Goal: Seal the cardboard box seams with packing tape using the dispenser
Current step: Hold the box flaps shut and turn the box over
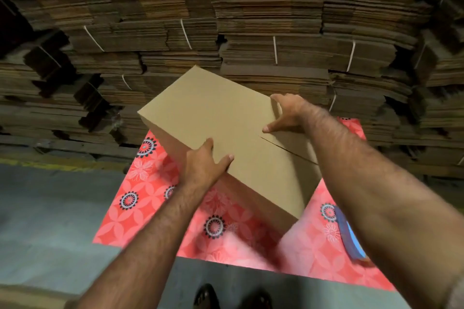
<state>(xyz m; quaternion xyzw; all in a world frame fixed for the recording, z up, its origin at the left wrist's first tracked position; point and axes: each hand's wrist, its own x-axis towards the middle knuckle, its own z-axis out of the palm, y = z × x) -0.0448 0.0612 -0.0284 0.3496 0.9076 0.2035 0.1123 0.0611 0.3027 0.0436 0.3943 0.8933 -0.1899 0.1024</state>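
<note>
Your forearms reach in from the bottom edge, and between them, at the very bottom, the toe of your shoe [206, 295] shows on the grey floor [50, 208].

Your left hand [204, 167] grips the cardboard box [221, 118] at its near left edge: the thumb lies on top of the panel and the fingers wrap under the edge, out of sight. Your right hand [286, 114] holds the box at its right edge, thumb stretched across the top face, fingers curled over the far side. Both hands are clamped on the box.

That box sits tilted, its far corner raised toward the stacks behind it. Whether its lower end touches anything, you cannot tell from here. A seam [286, 149] runs across the face on the right side of the box, slightly gaping and with no tape visible on it.

Under the box lies a red floral cloth [140, 208] with black-and-white circular motifs, spread on the floor. To the right of the box, on that cloth, a blue object [349, 236] lies partly hidden behind your right forearm; what it is cannot be told.

Behind the box rise stacks of flattened cardboard [271, 15], bundled with white straps [186, 34].
</note>
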